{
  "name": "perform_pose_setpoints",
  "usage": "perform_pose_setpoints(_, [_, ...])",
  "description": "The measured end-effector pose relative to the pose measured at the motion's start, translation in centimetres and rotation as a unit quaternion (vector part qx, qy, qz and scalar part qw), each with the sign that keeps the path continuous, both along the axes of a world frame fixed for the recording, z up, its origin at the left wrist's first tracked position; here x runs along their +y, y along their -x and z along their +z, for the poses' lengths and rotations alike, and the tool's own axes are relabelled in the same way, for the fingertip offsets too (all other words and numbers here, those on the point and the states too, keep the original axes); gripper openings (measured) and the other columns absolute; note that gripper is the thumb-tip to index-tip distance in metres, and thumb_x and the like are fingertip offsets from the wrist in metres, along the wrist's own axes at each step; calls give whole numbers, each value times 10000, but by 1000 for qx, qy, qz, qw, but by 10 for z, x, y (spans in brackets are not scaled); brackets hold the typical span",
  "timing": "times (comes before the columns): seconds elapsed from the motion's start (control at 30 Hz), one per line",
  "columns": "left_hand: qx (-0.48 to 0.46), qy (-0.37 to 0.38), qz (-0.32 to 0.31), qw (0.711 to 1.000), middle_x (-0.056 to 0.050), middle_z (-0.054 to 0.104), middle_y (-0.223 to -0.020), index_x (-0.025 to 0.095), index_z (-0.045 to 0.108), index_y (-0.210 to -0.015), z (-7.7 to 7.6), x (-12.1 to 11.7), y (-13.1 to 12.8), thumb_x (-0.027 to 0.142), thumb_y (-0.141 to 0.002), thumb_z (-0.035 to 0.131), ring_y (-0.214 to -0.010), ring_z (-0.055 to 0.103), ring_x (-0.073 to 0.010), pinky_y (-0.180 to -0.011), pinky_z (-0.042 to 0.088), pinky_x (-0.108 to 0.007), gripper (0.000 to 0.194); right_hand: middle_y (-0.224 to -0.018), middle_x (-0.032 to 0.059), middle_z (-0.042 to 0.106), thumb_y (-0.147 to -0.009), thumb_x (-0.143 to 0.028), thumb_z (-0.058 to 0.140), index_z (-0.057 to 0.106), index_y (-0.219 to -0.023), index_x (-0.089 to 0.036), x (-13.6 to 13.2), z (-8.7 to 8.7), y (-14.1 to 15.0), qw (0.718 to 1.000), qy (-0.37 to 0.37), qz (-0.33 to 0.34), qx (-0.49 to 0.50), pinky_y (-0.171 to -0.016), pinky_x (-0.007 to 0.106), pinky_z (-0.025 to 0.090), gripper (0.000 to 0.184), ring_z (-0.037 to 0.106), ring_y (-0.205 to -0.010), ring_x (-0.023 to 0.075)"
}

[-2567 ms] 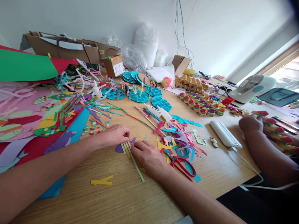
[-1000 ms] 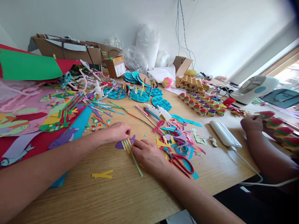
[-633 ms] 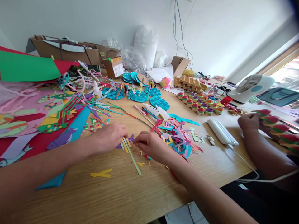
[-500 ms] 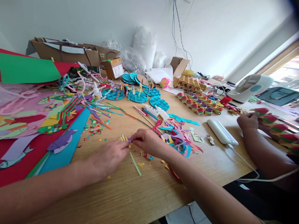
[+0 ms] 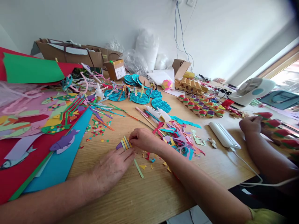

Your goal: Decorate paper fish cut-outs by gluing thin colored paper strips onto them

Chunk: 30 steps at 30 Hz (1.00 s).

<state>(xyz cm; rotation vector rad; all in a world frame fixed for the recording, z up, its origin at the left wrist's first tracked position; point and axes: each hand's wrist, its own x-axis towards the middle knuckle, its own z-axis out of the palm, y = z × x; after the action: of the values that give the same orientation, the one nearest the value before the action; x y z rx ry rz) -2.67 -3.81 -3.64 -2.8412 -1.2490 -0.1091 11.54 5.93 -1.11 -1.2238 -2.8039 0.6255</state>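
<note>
A small purple paper fish [image 5: 119, 146] with yellow and pale green strips across its body lies on the wooden table in front of me. My left hand [image 5: 115, 165] rests flat, its outstretched fingers pressing the fish's lower edge. The fingers of my right hand [image 5: 142, 140] are pinched together at the fish's right end, covering that part. Below my fingertips, a loose light green paper strip [image 5: 138, 168] lies on the tabletop. Yellow paper scraps [image 5: 143, 167] are scattered just right of it.
Colourful paper cuttings [image 5: 179, 140] pile up to the right, behind them glue bottles [image 5: 153, 111]. Coloured sheets with paper fish [image 5: 64, 141] cover the left side. A white power bank [image 5: 224, 135] with a cable lies near another person's hand [image 5: 251, 125], which holds a painted egg carton [image 5: 281, 133].
My left hand has moved right and flattened, uncovering the fish's purple head and strips. My right hand stays pinched close by. The view has shifted slightly.
</note>
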Motion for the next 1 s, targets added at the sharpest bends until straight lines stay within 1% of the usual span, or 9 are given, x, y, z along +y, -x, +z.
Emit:
perform_pose_setpoints(0.13, [-8, -20, -5, 1000, -85, 581, -1167, 122, 489, -1160, -2, 0, 0, -4, -831, 272, -1028, 549, -218, -855, 456, -350, 413, -774, 29, 688, -705, -154, 488, 712, -837, -180, -1, -2, 2, 1000, -2, -5, -10, -558, 215, 328, 262, 566, -682, 130])
perform_pose_setpoints(0.37, [6, -27, -1, 1000, -71, 590, -1151, 132, 482, -1168, -4, -1, 0, -2, -821, 288, -986, 564, -218, -829, 471, -350, 419, -790, 30, 686, -713, -160, 484, 709, -831, -185, -1, -2, 4, 1000, -6, -4, -12, -568, 211, 339, 256, 573, -700, 133])
perform_pose_setpoints(0.53, [-1, -31, -10, 999, -92, 599, -1137, 103, 497, -1151, -7, -1, 0, -8, -820, 285, -986, 569, -231, -830, 467, -369, 409, -813, 27, 685, -725, -153, 483, 704, -841, -179, -1, 1, 3, 1000, -6, -9, -6, -610, 200, 363, 251, 580, -730, 127])
perform_pose_setpoints(0.63, [0, -40, -9, 999, -95, 587, -1161, 106, 497, -1153, -9, -1, 1, -15, -819, 273, -1000, 565, -223, -846, 454, -363, 419, -833, 27, 684, -732, -150, 475, 700, -852, -177, -2, 1, 3, 1000, -9, -11, -1, -631, 196, 368, 257, 580, -747, 124])
perform_pose_setpoints(0.73, [-4, -44, -2, 999, -85, 586, -1165, 123, 493, -1155, -10, -1, 0, -12, -822, 266, -990, 567, -211, -838, 453, -351, 425, -810, 31, 683, -721, -156, 482, 705, -834, -179, -2, 0, 4, 1000, -11, -8, -5, -606, 206, 359, 251, 577, -729, 131])
perform_pose_setpoints(0.83, [-4, -44, -1, 999, -74, 606, -1128, 132, 499, -1142, -10, -1, 0, -6, -823, 271, -971, 572, -207, -826, 457, -342, 416, -781, 30, 681, -710, -153, 485, 706, -814, -181, -1, -1, 6, 1000, -13, -3, -9, -580, 211, 347, 246, 571, -703, 132])
perform_pose_setpoints(1.0, [2, -54, -6, 999, -78, 602, -1135, 116, 508, -1137, -10, 0, 1, -12, -817, 280, -943, 579, -211, -803, 461, -345, 414, -790, 43, 679, -718, -151, 481, 702, -805, -172, 3, 1, 10, 1000, -23, -3, -12, -590, 218, 344, 239, 567, -710, 137])
